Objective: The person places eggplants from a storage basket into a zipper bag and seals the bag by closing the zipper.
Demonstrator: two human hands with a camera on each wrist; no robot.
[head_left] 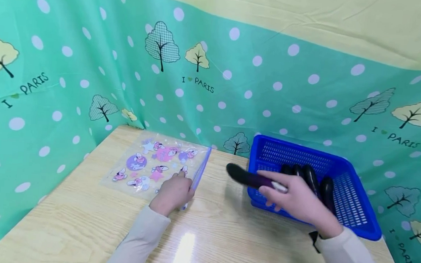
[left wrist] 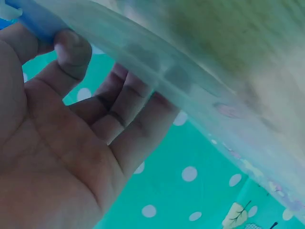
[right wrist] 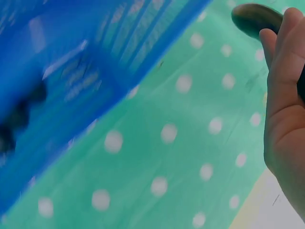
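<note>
The counter (head_left: 225, 237) is hemmed by a green dotted curtain (head_left: 90, 80) along its back and left edges. Bare wood lies in front of both hands and between the bag (head_left: 154, 164) and the basket (head_left: 354, 212). The basket stands at the right rear corner, its far rim close to the curtain, its near corner by the counter's right edge.

The left hand (head_left: 173, 193) rests at the bag's near right corner, by the blue zip strip (head_left: 200, 172). In the left wrist view its fingers (left wrist: 128, 109) curl under the clear plastic and the thumb (left wrist: 66, 52) lies on top, so the grip pinches the bag's edge.

The right hand (head_left: 297, 199) holds an eggplant (head_left: 249, 177) over the basket's left wall, fingers wrapped along it, grip closed round its right half. The eggplant's long axis runs nearly level, left to right, with the rounded dark tip pointing left toward the bag and clear of the basket. It hangs above the counter, not touching it.

More eggplants (head_left: 312, 180) lie inside the basket, just behind the right hand.
</note>
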